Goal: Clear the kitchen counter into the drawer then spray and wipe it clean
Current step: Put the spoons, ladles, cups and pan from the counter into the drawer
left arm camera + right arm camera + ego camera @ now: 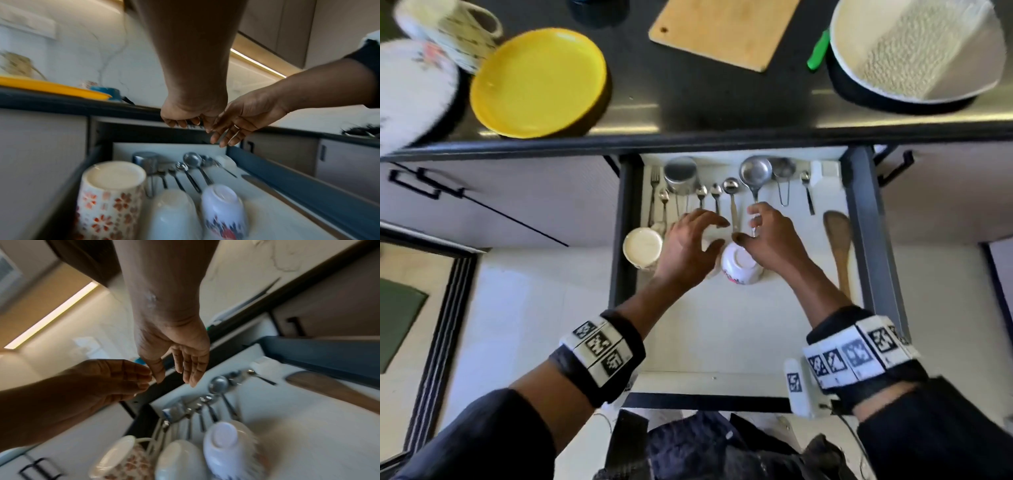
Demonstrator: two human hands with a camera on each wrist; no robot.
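The drawer (866, 219) stands pulled out below the dark counter (688, 102). Three cups stand upside down in it: a floral one (642, 246), a plain white one (172, 214), and a white one with a blue and red print (741, 267). My left hand (709, 233) hovers over the plain cup with fingers loosely curved, holding nothing. Beside it, my right hand (748, 224) hangs above the printed cup with straight fingers, empty. On the counter lie a yellow plate (537, 82), a white floral plate (410, 92), a mug (448, 31) and a wooden cutting board (722, 31).
Spoons, a fork and steel measuring cups (755, 171) line the drawer's back. A wooden spatula (839, 246) lies along its right wall. A dark pan holding a white bowl (914, 51) sits at the counter's right, a green-handled tool (818, 51) beside it. Cabinet handles (417, 185) flank the drawer.
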